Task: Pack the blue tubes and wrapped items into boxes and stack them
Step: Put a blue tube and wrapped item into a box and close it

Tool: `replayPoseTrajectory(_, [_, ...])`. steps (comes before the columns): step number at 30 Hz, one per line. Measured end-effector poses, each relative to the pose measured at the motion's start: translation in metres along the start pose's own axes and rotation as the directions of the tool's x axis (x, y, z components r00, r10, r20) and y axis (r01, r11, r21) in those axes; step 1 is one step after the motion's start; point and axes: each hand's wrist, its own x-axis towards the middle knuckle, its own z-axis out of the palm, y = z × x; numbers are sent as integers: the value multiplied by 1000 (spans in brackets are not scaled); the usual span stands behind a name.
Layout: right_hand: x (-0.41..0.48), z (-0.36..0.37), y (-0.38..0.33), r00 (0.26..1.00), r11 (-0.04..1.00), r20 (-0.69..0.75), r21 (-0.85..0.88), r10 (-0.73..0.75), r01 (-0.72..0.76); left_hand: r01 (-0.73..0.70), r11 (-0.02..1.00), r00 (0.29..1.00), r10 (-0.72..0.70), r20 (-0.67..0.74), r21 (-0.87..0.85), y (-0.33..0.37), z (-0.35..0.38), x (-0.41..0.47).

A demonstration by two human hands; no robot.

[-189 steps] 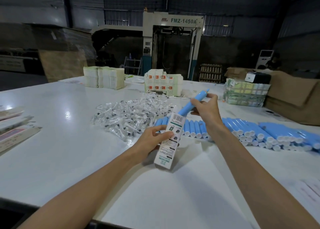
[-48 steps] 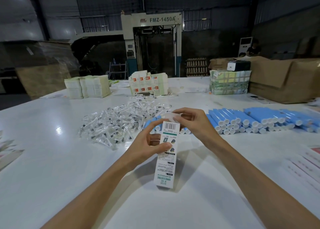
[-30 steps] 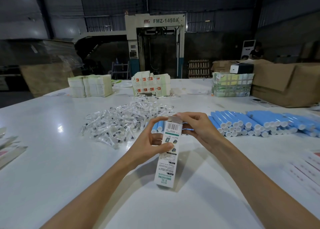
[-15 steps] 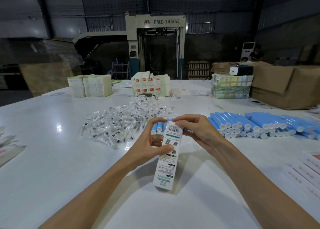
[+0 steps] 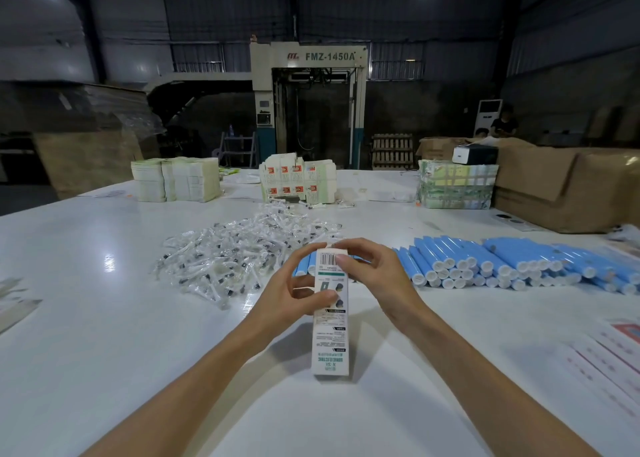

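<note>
A tall white carton (image 5: 330, 332) with green print and a barcode stands upright on the white table (image 5: 104, 352). My left hand (image 5: 291, 297) grips its upper half from the left. My right hand (image 5: 374, 276) curls over its top end, with the thumb on the barcode face and the fingers on the top flap. Blue tubes (image 5: 502, 266) with white caps lie in rows to the right, and a few more blue tubes show behind the carton. A heap of clear-wrapped items (image 5: 235, 252) lies behind my left hand.
Stacks of flat cartons (image 5: 175, 179) and printed boxes (image 5: 298, 179) stand at the far side. A wrapped bundle (image 5: 455, 186) and brown cardboard boxes (image 5: 568, 186) are at the back right. Flat carton blanks (image 5: 609, 363) lie at the right edge, others (image 5: 14, 311) at the left.
The blue tube went into the carton. My right hand has folded the top flap down and now presses on the closed top end. The left hand keeps its grip.
</note>
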Motion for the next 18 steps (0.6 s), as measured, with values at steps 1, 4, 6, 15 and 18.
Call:
replayPoseTrajectory(1, [-1, 1, 1, 1000, 1000, -4, -8, -4, 4, 2, 1000, 1000, -2, -7, -19, -1, 1, 0])
replayPoseTrajectory(4, [-2, 2, 4, 1000, 999, -12, -40, -16, 15, 6, 997, 998, -10, -60, -76, -2, 2, 0])
replayPoseTrajectory(6, [-2, 2, 4, 1000, 999, -13, -42, -8, 7, 8, 998, 997, -13, -76, -69, -2, 2, 0])
replayPoseTrajectory(15, [-4, 5, 7, 998, 999, -41, -12, 51, -52, -4, 999, 998, 1, -71, -37, -8, 1, -1])
replayPoseTrajectory(18, [-5, 7, 10, 997, 999, -48, -3, 53, -53, -19, 999, 997, 15, -78, -43, -9, 2, -1])
